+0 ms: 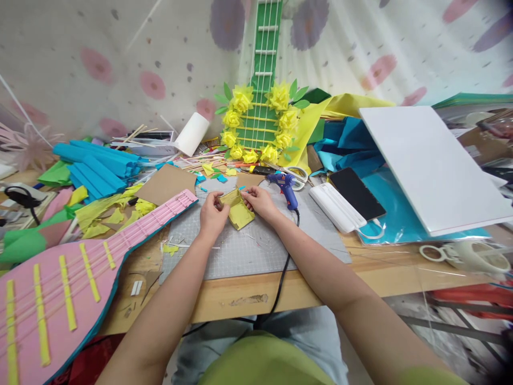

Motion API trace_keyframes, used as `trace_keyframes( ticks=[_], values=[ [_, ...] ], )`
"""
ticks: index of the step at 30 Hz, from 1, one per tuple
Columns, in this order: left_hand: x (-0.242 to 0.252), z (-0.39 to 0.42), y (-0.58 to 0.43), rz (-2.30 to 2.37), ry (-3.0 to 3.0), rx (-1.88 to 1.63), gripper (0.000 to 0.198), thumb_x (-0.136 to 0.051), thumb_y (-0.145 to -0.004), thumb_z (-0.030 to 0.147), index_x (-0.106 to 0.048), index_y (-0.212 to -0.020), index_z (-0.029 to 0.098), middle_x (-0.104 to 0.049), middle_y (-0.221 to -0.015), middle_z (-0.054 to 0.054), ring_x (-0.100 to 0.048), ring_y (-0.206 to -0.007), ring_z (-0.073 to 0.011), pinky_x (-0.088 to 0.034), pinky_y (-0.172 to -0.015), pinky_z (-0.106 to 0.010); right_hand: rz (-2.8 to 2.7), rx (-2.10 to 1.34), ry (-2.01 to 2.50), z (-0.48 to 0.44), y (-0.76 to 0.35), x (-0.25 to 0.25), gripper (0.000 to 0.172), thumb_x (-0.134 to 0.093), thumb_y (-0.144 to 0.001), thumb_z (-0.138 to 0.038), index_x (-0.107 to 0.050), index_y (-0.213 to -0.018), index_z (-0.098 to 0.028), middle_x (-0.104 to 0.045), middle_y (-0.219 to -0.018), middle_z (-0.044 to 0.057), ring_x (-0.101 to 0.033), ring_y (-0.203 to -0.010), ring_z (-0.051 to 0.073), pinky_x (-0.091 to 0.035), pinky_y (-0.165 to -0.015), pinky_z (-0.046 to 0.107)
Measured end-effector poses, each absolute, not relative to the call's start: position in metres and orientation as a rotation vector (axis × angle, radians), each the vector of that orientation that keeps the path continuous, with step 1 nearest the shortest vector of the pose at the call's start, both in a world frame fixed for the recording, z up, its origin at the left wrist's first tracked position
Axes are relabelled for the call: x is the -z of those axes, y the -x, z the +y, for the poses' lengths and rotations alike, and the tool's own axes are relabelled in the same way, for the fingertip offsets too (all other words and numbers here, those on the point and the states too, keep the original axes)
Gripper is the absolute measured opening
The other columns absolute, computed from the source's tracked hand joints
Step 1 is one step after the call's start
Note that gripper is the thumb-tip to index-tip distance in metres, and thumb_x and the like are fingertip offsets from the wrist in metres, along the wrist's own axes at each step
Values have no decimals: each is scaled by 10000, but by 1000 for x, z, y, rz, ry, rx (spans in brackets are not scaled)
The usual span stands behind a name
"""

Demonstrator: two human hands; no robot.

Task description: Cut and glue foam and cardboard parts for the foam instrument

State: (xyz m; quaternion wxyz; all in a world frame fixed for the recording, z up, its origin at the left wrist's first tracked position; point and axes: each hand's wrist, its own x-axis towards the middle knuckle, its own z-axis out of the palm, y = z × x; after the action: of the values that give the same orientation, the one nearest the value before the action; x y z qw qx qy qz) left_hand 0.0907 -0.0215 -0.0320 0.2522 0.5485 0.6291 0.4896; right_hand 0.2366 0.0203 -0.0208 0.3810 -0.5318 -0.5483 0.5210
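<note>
A small yellow box-like piece [241, 215], with an open side and raised edges, is held tilted above the grey cutting mat [236, 262]. My left hand [214, 213] pinches its left side between thumb and fingers. At its upper right edge, the fingers of my right hand [259, 203] are closed on the rim; a tiny blue bit shows by the fingertips. Just right of my right hand lies a blue hot glue gun [285, 188], its black cord running down over the table edge. Scraps of blue and yellow paper [217, 178] lie beyond the hands.
A pink paper lute-like instrument [156, 223] covers the left front. Behind stands a green one [258, 120] with yellow paper flowers. To the right are scissors [298, 176], a white power bank [336, 207], a black phone [356, 191], a white board [433, 166] and a tape roll [481, 256].
</note>
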Motion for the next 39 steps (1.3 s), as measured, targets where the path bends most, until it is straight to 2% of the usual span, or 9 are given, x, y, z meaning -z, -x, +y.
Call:
trace_keyframes(
  ticks=[8,14,18,21,23,29,39],
  values=[
    [33,-20,-90,1686,-1451,-1368,315,-563,-613,152,-534,-925,193,-553,-732,21,-486,-611,-95,-399,-598,-222,-1394,-1333,1370,21,-237,21,106,-562,-799,-222,-509,-718,-177,-499,-517,-66,-453,-407,47,-362,-414,176],
    [28,-20,-91,1689,-1387,-1372,311,-568,-604,145,-516,-908,182,-575,-742,13,-491,-603,-91,-406,-610,-227,-1494,-1248,1368,23,-239,27,128,-544,-804,-298,-529,-772,-175,-502,-561,-57,-462,-443,53,-370,-446,185],
    [28,-20,-91,1662,-1357,-1383,321,-570,-596,145,-504,-907,187,-570,-732,18,-493,-594,-89,-399,-603,-224,-1580,-1130,1375,21,-240,28,276,-602,-741,-373,-534,-903,-159,-528,-642,-42,-502,-541,64,-398,-501,185],
    [30,-20,-91,1646,-1363,-1370,332,-570,-593,147,-492,-913,189,-566,-728,21,-489,-586,-88,-391,-585,-221,-1552,-1114,1337,20,-239,27,503,-703,-636,-315,-455,-1045,-156,-579,-814,-5,-550,-645,76,-451,-595,206],
    [31,-19,-91,1636,-1368,-1357,334,-570,-594,148,-487,-914,189,-568,-730,20,-484,-579,-84,-393,-579,-219,-1553,-1126,1303,19,-238,27,580,-715,-617,-265,-403,-1096,-169,-586,-875,4,-560,-664,78,-467,-642,226],
    [30,-21,-93,1615,-1384,-1348,311,-567,-605,152,-490,-904,186,-555,-714,29,-480,-583,-75,-396,-580,-207,-1574,-1065,1291,21,-237,28,486,-695,-630,-229,-433,-1036,-188,-568,-801,-25,-566,-708,103,-463,-708,275],
    [31,-20,-92,1553,-1415,-1379,312,-565,-616,159,-489,-918,183,-562,-753,13,-495,-623,-83,-421,-582,-203,-1556,-1029,1310,17,-236,20,432,-696,-619,-222,-421,-952,-190,-575,-798,-20,-563,-695,113,-452,-690,292]
  ],
)
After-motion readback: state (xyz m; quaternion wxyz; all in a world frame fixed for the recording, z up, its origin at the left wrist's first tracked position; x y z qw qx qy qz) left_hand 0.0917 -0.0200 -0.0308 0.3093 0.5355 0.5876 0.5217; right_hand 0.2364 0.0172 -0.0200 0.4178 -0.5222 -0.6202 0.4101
